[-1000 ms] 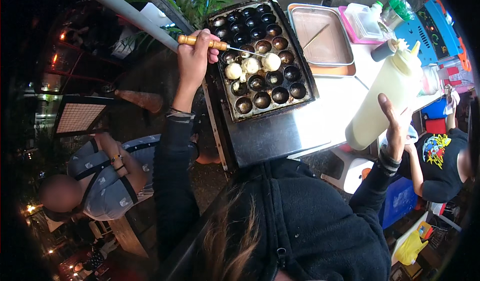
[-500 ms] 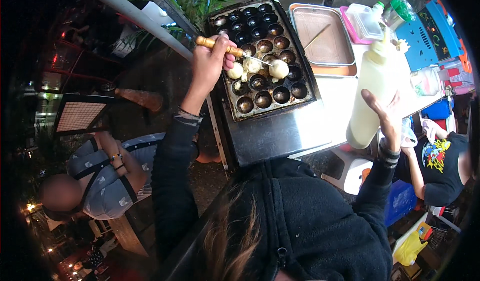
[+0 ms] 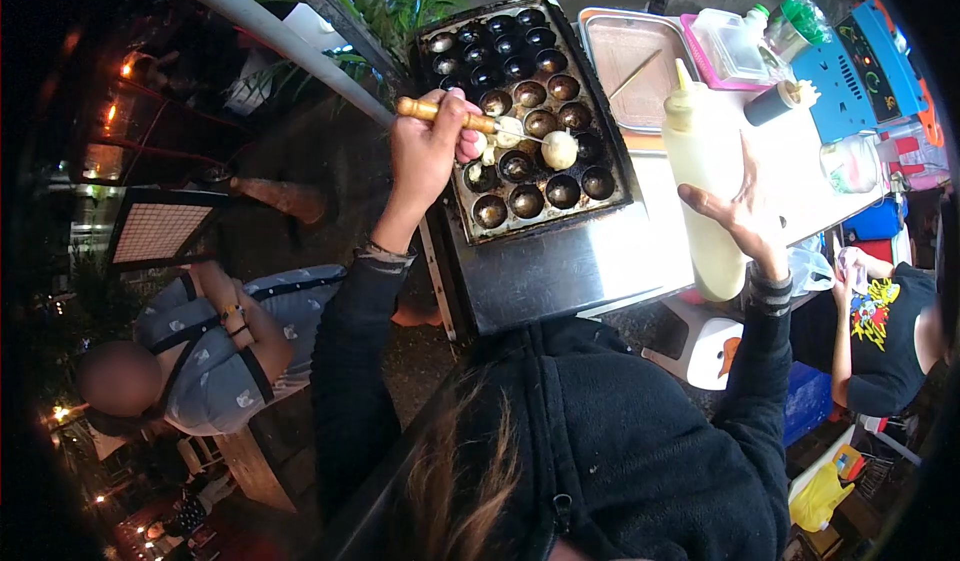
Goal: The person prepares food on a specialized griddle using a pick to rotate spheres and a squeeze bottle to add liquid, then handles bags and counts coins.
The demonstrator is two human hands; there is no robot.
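Batter balls sit in the dimpled griddle point(image 3: 520, 126), a black cast pan of round wells standing on a steel housing at the stall counter. The person's left hand point(image 3: 432, 146) is closed around the wooden handle of a thin pick point(image 3: 470, 121), whose metal tip reaches into the middle wells just beside one pale dough ball point(image 3: 559, 148). I count two pale balls that show plainly (one by the knuckles, one further right); the other filled wells hold darker, browner batter, roughly nine or ten, and the far rows look dark and glossy, so I cannot tell whether they are filled.

The right hand point(image 3: 738, 211) is wrapped on the side of one tall, cream squeeze bottle point(image 3: 700, 191), standing upright on the counter just right of the griddle, fingers spread against its wall.

By my reckoning the balls are soft and fragile, crisp only on the cooked skin, light, and hot; the pick should catch them at the edge of the well and roll rather than stab through. The bottle looks full, so heavy and pliant: hold it at mid-body, gently, or it will squirt.

One steel tray point(image 3: 640, 71) lies behind, with a single skewer in it.
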